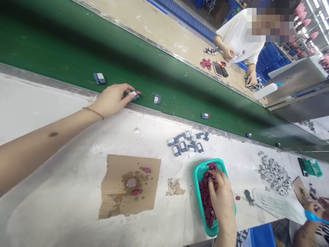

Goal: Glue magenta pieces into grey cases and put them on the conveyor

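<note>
My left hand (113, 99) reaches out to the near edge of the green conveyor belt (77, 48). Its fingers are closed on a small grey and white part with a red piece (135, 93) at its tip. My right hand (221, 195) is down in a teal basket (197, 175) full of dark red pieces (204, 199), fingers bent among them; what they grip is hidden. Several grey and white parts (186, 142) lie in a cluster on the white table between my hands.
More grey parts ride the belt (99, 78), (157, 99), (205, 115). A brown cardboard sheet (128, 185) with a round metal piece lies in front. A pile of small parts (275, 171) sits right. Another person (239, 34) works across the belt; someone's hand (311, 209) is at the lower right.
</note>
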A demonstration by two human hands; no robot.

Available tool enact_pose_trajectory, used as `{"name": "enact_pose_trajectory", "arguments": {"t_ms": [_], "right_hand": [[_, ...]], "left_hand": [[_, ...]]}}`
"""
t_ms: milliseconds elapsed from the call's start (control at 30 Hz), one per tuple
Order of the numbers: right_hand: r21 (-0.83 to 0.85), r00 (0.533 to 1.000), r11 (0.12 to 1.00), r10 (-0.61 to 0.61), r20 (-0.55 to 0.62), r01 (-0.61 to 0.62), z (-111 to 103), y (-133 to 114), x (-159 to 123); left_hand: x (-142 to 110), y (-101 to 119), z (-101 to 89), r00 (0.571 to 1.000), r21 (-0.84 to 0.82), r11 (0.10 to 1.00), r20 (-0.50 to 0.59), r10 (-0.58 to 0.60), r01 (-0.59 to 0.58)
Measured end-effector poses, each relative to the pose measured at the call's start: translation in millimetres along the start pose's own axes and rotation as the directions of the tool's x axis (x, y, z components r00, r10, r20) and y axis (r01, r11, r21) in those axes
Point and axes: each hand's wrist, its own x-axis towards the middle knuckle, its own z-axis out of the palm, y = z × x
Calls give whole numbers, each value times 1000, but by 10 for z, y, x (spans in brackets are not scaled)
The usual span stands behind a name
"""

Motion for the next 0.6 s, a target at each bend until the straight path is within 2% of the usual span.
{"name": "enact_pose_trajectory", "arguments": {"t_ms": [67,167,233,300,400,500,600], "right_hand": [[-112,996,992,-55,66,62,34,143,7],[-195,986,971,-119,113,139,128,230,34],[-198,983,967,-140,118,161,166,251,62],[-165,983,972,-150,102,166,170,262,89],[0,992,994,-107,70,107,130,253,104],[292,993,950,91,81,-111,90,182,69],[567,956,772,267,121,-287,91,44,17]], "left_hand": [[157,-89,64,1000,164,986,4,30,-30],[296,-32,190,996,215,972,8,94,-94],[369,78,299,981,218,957,56,186,-194],[447,192,426,935,219,913,161,315,-345],[560,326,613,851,242,828,299,432,-505],[614,435,746,866,286,822,252,432,-493],[567,555,806,890,283,844,163,425,-455]]}}
